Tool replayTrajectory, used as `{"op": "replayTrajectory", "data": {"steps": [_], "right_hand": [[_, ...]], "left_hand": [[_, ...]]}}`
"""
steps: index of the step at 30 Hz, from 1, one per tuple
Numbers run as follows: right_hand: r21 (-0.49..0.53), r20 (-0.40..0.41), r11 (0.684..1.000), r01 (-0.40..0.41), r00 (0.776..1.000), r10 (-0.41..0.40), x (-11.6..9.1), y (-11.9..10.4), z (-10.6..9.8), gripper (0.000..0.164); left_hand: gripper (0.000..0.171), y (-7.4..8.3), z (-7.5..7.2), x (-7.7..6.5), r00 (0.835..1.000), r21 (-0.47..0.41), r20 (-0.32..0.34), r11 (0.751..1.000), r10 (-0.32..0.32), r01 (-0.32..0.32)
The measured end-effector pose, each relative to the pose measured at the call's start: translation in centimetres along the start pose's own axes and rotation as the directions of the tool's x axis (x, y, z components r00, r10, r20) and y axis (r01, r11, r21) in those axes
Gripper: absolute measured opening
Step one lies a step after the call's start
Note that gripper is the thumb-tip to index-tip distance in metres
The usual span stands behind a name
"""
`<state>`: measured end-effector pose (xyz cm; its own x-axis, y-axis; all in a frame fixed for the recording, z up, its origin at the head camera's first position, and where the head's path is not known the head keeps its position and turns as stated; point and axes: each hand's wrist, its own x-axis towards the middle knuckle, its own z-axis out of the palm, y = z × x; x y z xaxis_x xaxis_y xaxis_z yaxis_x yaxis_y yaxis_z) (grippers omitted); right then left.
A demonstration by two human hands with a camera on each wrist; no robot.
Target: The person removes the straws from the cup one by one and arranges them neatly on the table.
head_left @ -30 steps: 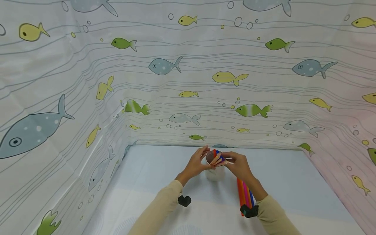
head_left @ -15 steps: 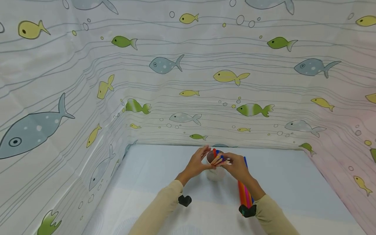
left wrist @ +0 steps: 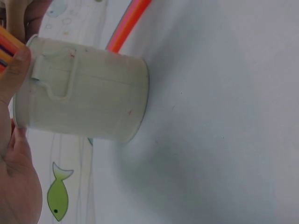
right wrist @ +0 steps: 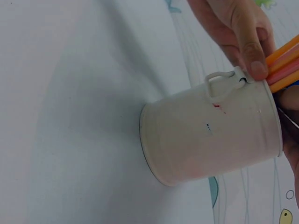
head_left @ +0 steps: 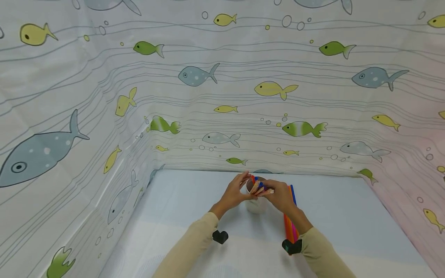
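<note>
A white metal pail (head_left: 255, 207) with small folded handles stands upright on the table. My left hand (head_left: 233, 194) holds its upper part, thumb (left wrist: 15, 70) at the rim beside a handle. Several coloured pencils (head_left: 258, 187), orange and pink with red and blue ends among them, lean out of the mouth. At the opposite side of the mouth my right hand (head_left: 281, 195) grips the pencils, its fingertips partly hidden behind them. The right wrist view shows the orange and pink shafts (right wrist: 282, 65) close beside the left thumb.
A row of long orange, magenta and blue sticks (head_left: 291, 227) lies on the white table (head_left: 340, 216) under my right forearm. Fish-printed cloth walls (head_left: 194, 112) rise behind the table and along both sides. A black heart-shaped piece (head_left: 220, 237) shows by each wrist.
My right hand has closed in slightly over the pail's mouth, tilting the pencils. More of the blue stick on the table shows beyond it. My left hand keeps its hold.
</note>
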<state>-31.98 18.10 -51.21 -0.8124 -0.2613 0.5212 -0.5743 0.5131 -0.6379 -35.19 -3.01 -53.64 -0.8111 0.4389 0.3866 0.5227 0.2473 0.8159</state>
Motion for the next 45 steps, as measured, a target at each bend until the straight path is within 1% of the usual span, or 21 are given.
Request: {"op": "replayTrajectory", "data": {"steps": [2, 5, 9, 13, 15, 19, 23, 27, 31, 36, 40, 45], "right_hand": [[0.005, -0.003, 1.0, -0.002, 1.0, 0.002, 0.0, 0.0, 0.0, 0.028], [0.009, -0.01, 1.0, -0.004, 1.0, 0.004, -0.1, 0.0, 0.1, 0.028], [0.007, -0.017, 1.0, -0.012, 1.0, 0.012, -0.2, -0.1, 0.1, 0.027], [-0.003, -0.027, 1.0, -0.008, 1.0, 0.008, -0.1, -0.2, -0.1, 0.029], [0.016, -0.043, 1.0, 0.003, 0.999, -0.002, -0.1, -0.4, -0.2, 0.031], [0.107, -0.08, 0.993, 0.04, 0.996, -0.032, 0.3, -1.1, -0.6, 0.031], [0.185, -0.106, 0.981, 0.06, 0.993, -0.04, 0.7, -2.5, -1.4, 0.027], [0.182, -0.116, 0.982, 0.049, 0.993, -0.028, 1.2, -5.0, -2.8, 0.022], [0.169, -0.122, 0.985, 0.038, 0.992, -0.017, 1.8, -7.1, -4.5, 0.021], [0.228, -0.149, 0.972, 0.065, 0.988, -0.031, 2.4, -7.6, -6.2, 0.02], [0.273, -0.187, 0.958, 0.089, 0.982, -0.038, 2.8, -7.9, -7.5, 0.019], [0.264, -0.243, 0.958, 0.111, 0.969, -0.046, 3.2, -8.2, -9.3, 0.021]], "left_hand": [[0.095, 0.4, 0.0, 0.0, 1.0, 0.004, 0.001, 1.0, -0.002, 0.002], [0.092, 2.0, -0.4, -0.3, 1.0, -0.005, 0.009, 1.0, 0.011, -0.011], [0.088, 4.0, -0.9, -0.7, 1.0, -0.01, 0.016, 1.0, 0.01, -0.01], [0.088, 4.3, -0.9, -0.8, 1.0, -0.007, 0.015, 1.0, 0.016, -0.016], [0.088, 4.2, -0.9, -0.9, 1.0, -0.011, 0.014, 1.0, 0.026, -0.026], [0.089, 4.1, -0.9, -0.9, 0.999, -0.021, 0.006, 0.999, 0.044, -0.043], [0.09, 4.0, -0.9, -0.8, 0.999, -0.031, 0.002, 0.999, 0.045, -0.045], [0.09, 3.9, -0.9, -0.8, 0.999, -0.028, 0.001, 0.999, 0.041, -0.041], [0.089, 4.0, -1.0, -0.8, 0.999, -0.019, 0.001, 0.999, 0.043, -0.043], [0.09, 4.1, -1.0, -0.7, 0.999, -0.014, 0.013, 0.999, 0.037, -0.036], [0.09, 4.5, -1.0, -0.7, 1.0, -0.008, 0.02, 1.0, 0.007, -0.007], [0.088, 4.8, -0.9, -0.7, 1.0, 0.007, 0.005, 1.0, -0.018, 0.018]]}}
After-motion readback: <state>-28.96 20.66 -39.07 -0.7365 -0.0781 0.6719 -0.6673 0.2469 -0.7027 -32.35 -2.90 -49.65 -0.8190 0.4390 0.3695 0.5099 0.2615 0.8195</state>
